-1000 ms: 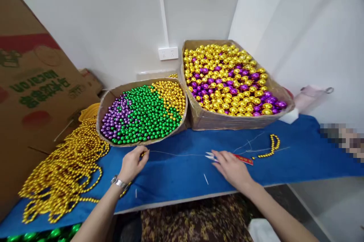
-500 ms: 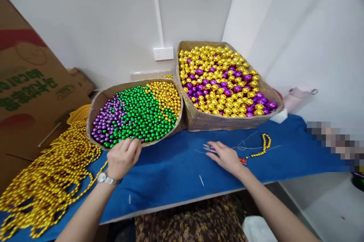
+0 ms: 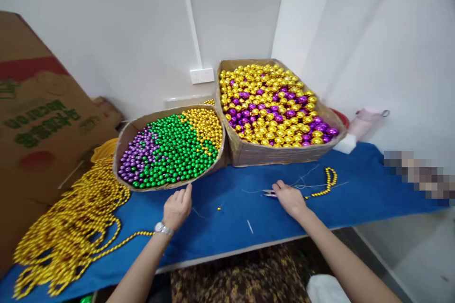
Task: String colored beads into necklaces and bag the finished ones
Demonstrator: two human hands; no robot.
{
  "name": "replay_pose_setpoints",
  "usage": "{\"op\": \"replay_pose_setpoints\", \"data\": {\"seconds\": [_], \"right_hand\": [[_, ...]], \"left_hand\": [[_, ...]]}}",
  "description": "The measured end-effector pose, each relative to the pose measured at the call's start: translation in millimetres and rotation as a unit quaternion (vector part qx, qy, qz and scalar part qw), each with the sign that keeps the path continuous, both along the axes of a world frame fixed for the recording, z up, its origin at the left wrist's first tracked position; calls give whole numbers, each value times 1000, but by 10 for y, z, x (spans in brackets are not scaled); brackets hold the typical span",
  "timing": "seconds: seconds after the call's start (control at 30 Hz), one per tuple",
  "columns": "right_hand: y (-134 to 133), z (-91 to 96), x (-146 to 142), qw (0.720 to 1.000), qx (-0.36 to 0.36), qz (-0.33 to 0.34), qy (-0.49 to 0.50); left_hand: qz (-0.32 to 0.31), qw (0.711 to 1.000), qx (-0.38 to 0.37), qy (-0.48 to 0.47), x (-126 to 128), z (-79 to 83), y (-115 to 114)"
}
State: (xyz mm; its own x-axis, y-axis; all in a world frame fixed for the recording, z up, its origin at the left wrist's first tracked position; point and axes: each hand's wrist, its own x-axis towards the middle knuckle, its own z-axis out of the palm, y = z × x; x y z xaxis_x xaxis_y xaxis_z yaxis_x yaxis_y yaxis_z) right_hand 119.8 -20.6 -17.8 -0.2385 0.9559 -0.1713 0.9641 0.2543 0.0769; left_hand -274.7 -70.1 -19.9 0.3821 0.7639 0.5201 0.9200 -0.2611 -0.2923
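My left hand (image 3: pixel 177 208), with a watch on its wrist, is closed in front of the smaller box. A gold bead string (image 3: pixel 133 235) runs from the heap to my wrist and goes out of sight under the hand, apparently held in the fingers. A thin thread shows beside the fingertips, and a loose gold bead (image 3: pixel 219 208) lies to the right. My right hand (image 3: pixel 289 198) is closed around small scissors (image 3: pixel 269 193), blades pointing left and slightly apart. Just beyond it lies a short gold bead strand (image 3: pixel 330 180) with loose white threads.
The smaller carton (image 3: pixel 168 186) holds purple, green and gold beads. A larger carton (image 3: pixel 270 156) holds bigger gold and purple ones. Gold bead strings (image 3: pixel 71 217) are heaped at the left beside a big cardboard box (image 3: pixel 39 118). A white stick (image 3: pixel 250 226) lies on the blue cloth (image 3: pixel 227 234).
My left hand has moved right and toward me, away from the smaller carton's rim, drawing the bead string along. A loose gold bead now shows on the cloth. The scissor blades are plainer now.
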Motion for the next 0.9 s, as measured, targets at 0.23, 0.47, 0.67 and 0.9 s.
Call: {"op": "replay_pose_setpoints", "data": {"seconds": [0.23,0.47,0.67,0.9], "right_hand": [[-20,-72,41,1000,4,3,26],[-291,-67,-259,988,14,62,141],[-514,-111,-807,959,-21,151,240],[-637,-100,-1039,941,-10,197,274]], "left_hand": [[73,981,-182,-3,12,-193,-169],[23,956,-265,-124,-2,-69,-280],[-53,942,-253,-216,407,9,-294],[-36,874,-311,-371,795,66,-294]]}}
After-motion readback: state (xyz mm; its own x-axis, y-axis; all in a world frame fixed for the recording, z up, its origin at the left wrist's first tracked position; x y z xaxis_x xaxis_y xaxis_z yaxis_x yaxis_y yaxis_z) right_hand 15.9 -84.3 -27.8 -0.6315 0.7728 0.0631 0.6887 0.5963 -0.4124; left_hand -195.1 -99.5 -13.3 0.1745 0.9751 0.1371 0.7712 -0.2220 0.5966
